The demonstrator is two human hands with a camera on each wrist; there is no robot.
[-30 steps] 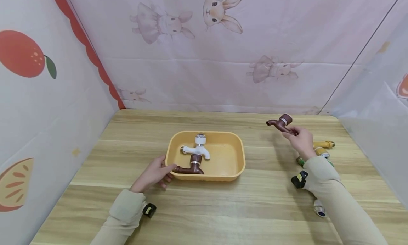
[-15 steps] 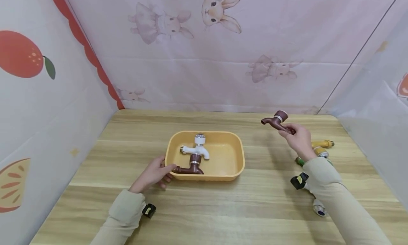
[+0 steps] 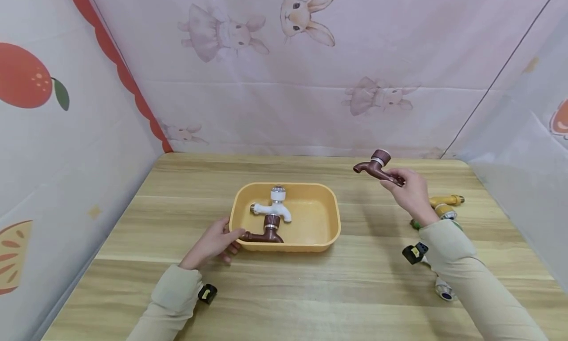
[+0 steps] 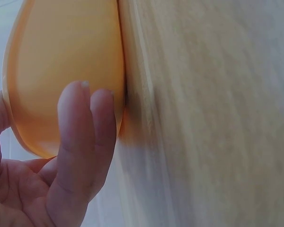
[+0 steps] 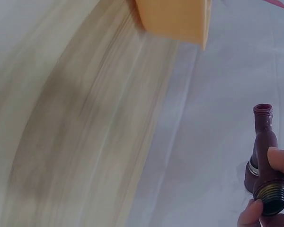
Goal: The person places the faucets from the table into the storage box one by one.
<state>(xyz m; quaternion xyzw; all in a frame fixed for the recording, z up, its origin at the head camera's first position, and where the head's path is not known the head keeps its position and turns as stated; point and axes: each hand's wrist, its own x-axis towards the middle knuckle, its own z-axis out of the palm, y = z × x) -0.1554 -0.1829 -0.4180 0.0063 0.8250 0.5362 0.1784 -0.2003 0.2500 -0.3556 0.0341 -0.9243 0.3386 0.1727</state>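
Observation:
A dark brown faucet [image 3: 373, 169] with a ribbed knob hangs in the air right of the plastic basin, its spout pointing left. My right hand [image 3: 410, 193] pinches its threaded inlet end, which shows in the right wrist view as a threaded tip [image 5: 272, 195] between thumb and fingers. My left hand [image 3: 216, 241] holds the left end of the yellow basin [image 3: 336, 212], thumb over the rim and fingers against the outer wall [image 4: 61, 61]. Inside the basin lie a white faucet [image 3: 276, 210] and a second brown faucet [image 3: 266, 235], side by side at the left.
Beyond my right wrist lie a yellow faucet [image 3: 447, 201], a green piece [image 3: 415, 224] and a white faucet [image 3: 443, 288], partly hidden by the hand and sleeve. A patterned cloth wall [image 3: 284, 109] stands along the back of the wooden table [image 3: 310, 291].
My right hand has carried the brown faucet left and slightly up, toward the basin. The left hand and the basin stay in place.

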